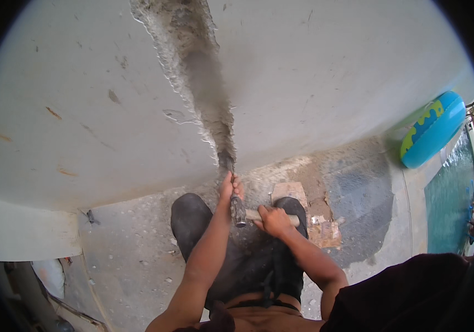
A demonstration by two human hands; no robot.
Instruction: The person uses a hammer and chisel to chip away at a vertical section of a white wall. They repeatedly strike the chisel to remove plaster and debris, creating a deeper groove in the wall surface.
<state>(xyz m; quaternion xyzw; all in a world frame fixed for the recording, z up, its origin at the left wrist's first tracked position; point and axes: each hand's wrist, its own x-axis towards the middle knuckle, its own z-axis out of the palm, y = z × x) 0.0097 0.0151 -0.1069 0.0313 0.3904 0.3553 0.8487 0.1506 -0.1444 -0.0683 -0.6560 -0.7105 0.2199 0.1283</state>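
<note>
A rough vertical channel point(206, 83) is cut into the pale wall point(314, 72) in front of me. At its lower end my left hand point(231, 188) is wrapped round a chisel point(226, 161), whose far end sits in the groove. My right hand point(276, 222) grips the wooden handle of a hammer point(239, 213). The metal hammer head lies right by the near end of the chisel; whether the two touch I cannot tell. Dust blurs the groove, and the chisel's tip is hidden there.
Flattened cardboard point(289, 192) lies on the rubble-strewn floor point(132, 243) beside my right knee. A blue and yellow inflatable ring point(435, 133) leans against the wall at the right, near a pool point(449, 193). A white sack point(50, 276) lies at the lower left.
</note>
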